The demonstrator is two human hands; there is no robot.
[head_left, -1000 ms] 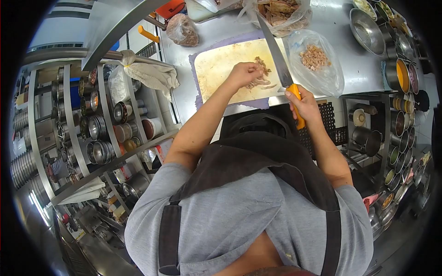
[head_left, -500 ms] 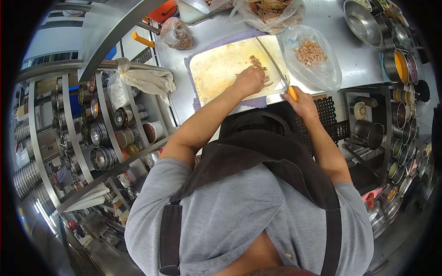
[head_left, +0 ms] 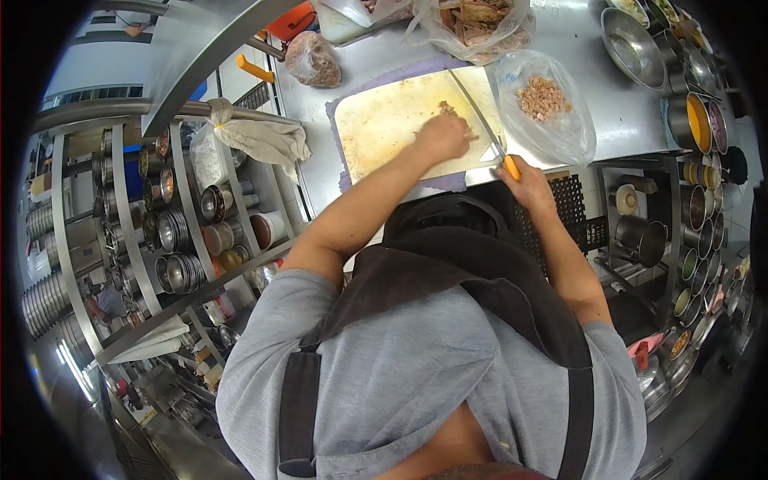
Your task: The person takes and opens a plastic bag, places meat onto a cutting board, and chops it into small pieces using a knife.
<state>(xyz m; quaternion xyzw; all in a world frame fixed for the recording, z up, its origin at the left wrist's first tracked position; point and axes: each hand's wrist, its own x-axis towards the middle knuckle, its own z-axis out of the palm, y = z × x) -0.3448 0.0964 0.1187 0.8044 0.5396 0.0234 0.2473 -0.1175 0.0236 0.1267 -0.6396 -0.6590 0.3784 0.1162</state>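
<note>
My right hand is wrapped round the orange handle of a long knife, whose blade reaches up and left across the right part of the cutting board. On the board, my left hand rests over some meat pieces, a few of which show above its knuckles and by its fingers. Its fingertips are hidden and blurred, so what they grip cannot be made out. The board lies on a purple cloth. Right of the board, an open plastic bag holds diced meat.
Behind the board stand a bag of meat strips and a tied bag of meat. A steel bowl is at the back right, with pots beyond. A towel hangs on a rail at the left.
Over the last second my left hand has moved right and lowered over the meat. The knife blade has tipped left from beside the diced-meat bag to over the board, turning edge-on.
</note>
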